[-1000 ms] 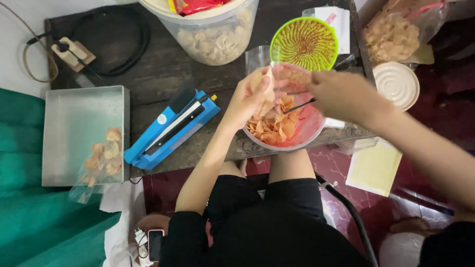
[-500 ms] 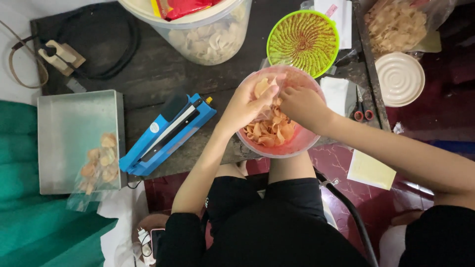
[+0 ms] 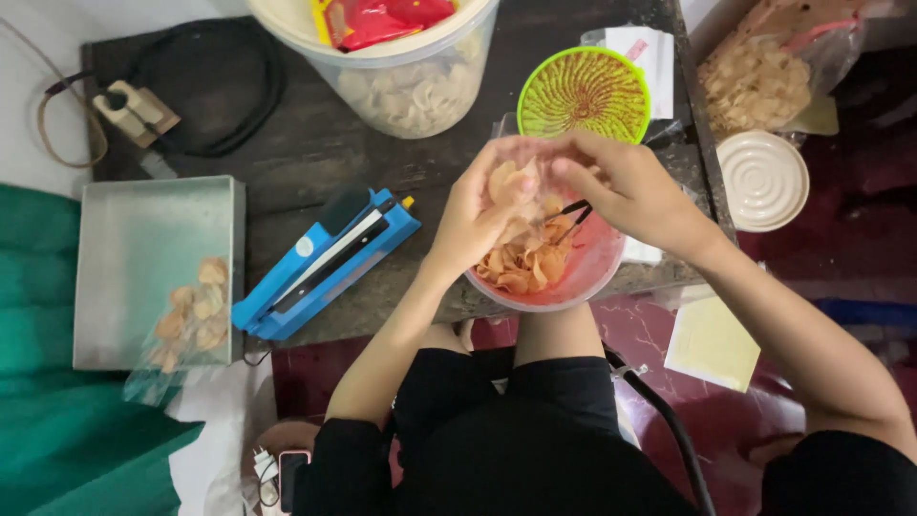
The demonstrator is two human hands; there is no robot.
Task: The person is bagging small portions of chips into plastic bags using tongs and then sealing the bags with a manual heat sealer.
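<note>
Now left hand [image 3: 478,215] grip pinching chips [image 3: 521,253] over bowl [image 3: 597,268]; right hand [image 3: 630,186] grip pinching black tongs [image 3: 570,218], tips pointing lower-left.

Evenly and softly lit from above, bright enough for clear colour, with only faint shadows under the blue sealer [image 3: 325,264] and along the metal tray [image 3: 115,229]. Slight motion blur on both hands over the pink bowl [image 3: 597,272]; mild glare on the red floor tiles [image 3: 659,325]. Wide-angle stretching toward the edges, darker in the right-hand corners.
</note>
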